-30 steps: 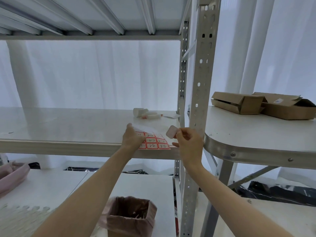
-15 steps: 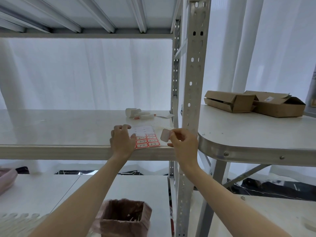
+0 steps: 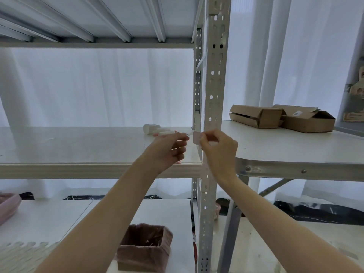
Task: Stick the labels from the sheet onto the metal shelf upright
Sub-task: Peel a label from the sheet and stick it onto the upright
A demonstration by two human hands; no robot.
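The grey perforated metal shelf upright rises through the middle of the view. My right hand is in front of it at shelf height and pinches a small pale label between thumb and forefinger. My left hand is raised just left of the label with its fingers loosely curled. Its fingertips are close to the label's left edge, and I cannot tell whether they touch it. The label sheet lies on the shelf board, almost wholly hidden under my left hand, with only a red corner showing.
White tubes and a small roll lie on the shelf behind my hands. Two cardboard boxes sit on the white table to the right. A brown lined bin stands below, and a pink basket at the lower left.
My left hand has lifted off the label sheet and moved up and right toward the label. My right hand has raised the label closer to the upright.
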